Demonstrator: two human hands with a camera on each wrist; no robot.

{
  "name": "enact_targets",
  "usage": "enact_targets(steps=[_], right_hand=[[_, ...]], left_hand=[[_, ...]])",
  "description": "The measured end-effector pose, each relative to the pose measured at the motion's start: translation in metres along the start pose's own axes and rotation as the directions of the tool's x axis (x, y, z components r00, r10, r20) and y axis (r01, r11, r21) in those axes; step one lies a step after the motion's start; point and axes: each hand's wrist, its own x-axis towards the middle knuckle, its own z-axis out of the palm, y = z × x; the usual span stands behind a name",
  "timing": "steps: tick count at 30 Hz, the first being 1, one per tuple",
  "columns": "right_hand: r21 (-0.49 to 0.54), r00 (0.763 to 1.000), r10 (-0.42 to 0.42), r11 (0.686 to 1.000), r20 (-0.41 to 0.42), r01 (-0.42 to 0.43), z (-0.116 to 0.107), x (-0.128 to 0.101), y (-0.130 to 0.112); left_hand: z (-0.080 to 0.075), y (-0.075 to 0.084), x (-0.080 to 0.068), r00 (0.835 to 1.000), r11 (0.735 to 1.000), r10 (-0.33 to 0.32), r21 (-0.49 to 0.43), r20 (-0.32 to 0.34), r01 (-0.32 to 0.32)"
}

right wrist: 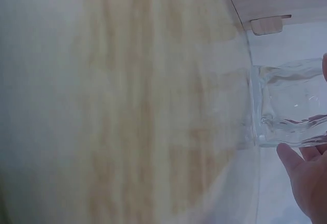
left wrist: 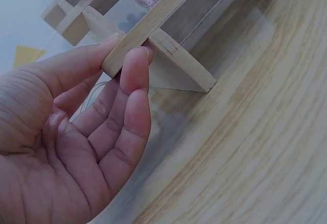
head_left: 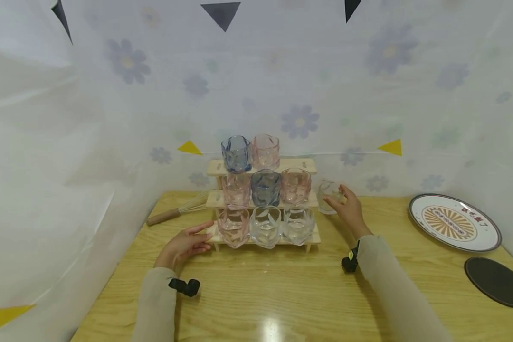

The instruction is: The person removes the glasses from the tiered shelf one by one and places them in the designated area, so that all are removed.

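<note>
A three-tier wooden rack [head_left: 299, 165] carries faceted glasses. On its top tier stand a blue glass [head_left: 236, 154] and a pink glass [head_left: 266, 151]; the middle tier bears a blue glass [head_left: 266, 188] between two pink ones. Along the bottom tier are a pink glass [head_left: 234, 226] and two clear glasses [head_left: 266, 226]. My left hand [head_left: 189, 244] pinches the left end of the bottom shelf [left wrist: 134, 43] between thumb and fingers. To the right of the rack, my right hand [head_left: 346, 209] holds a clear glass [right wrist: 291, 101], upright, its base at the tabletop.
A whisk [head_left: 164, 217] with a wooden handle lies left of the rack. At the right, a patterned plate [head_left: 418, 209] leans toward the back, with a dark oval mat [head_left: 498, 282] in front of it. A flowered white sheet [head_left: 256, 80] hangs behind the wooden table [head_left: 256, 289].
</note>
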Motion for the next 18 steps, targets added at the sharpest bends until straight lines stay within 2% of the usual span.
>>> enact_targets(steps=[3,18], right_hand=[[0.026,1.0,0.006,1.0,-0.015,-0.005,0.0,-0.0031,0.0005],[0.025,1.0,0.021,0.999,-0.021,-0.02,0.0024,-0.0029,0.0014]], left_hand=[[0.001,-0.0003,0.0004,1.0,1.0,0.001,0.0,-0.003,-0.001],[-0.0005,-0.0037,0.0008,1.0,1.0,0.019,-0.021,0.019,-0.019]])
